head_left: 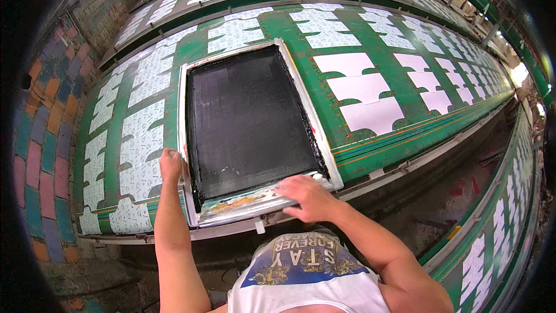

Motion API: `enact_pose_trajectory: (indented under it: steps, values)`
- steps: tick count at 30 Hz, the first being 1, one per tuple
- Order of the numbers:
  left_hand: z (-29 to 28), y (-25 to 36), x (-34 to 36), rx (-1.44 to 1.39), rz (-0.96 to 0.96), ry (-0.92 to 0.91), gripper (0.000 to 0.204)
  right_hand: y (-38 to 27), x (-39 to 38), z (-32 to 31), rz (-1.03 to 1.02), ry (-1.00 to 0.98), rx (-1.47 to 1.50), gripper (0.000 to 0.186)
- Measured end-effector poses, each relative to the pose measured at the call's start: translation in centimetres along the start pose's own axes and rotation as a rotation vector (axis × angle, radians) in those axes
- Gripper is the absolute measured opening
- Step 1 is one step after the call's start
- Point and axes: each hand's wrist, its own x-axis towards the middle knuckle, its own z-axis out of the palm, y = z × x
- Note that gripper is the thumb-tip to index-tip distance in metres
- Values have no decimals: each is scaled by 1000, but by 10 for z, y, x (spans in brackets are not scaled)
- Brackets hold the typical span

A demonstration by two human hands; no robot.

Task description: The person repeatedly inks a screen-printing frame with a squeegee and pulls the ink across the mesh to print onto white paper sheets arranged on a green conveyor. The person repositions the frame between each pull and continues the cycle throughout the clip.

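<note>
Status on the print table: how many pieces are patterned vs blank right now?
Done: the fabric pieces left of the screen frame already carry the speckled pattern. In hand: the left hand grips the frame's left edge and the right hand its near edge, with the frame lying on the green table. Left: three plain white pieces just right of the frame; beyond them, too small to tell.

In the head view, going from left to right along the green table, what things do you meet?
Patterned printed pieces → left hand on the frame's left edge → black printing screen → right hand on its near edge → plain white pieces.
</note>
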Motion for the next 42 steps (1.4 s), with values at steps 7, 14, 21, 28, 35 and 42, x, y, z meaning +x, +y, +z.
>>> enact_pose_trajectory:
  steps: [7,14,21,28,35,42]
  values:
    - [1,12,-3,108,-16,69,28,87,-57,-41,720,362,18,53]
    - [6,-15,6,-119,-5,0,24,134,-71,-18,1014,250,646,53]
    - [4,-24,6,-438,-125,-126,25,114,-57,-19,1108,329,628,41]
    - [-2,-20,0,-519,-126,-174,25,100,-49,-19,1157,560,640,39]
    - [-15,0,-2,-593,-334,-213,18,77,-49,-60,1017,578,756,36]
    - [-14,88,-12,-626,-386,-215,23,116,-59,-103,973,649,652,35]
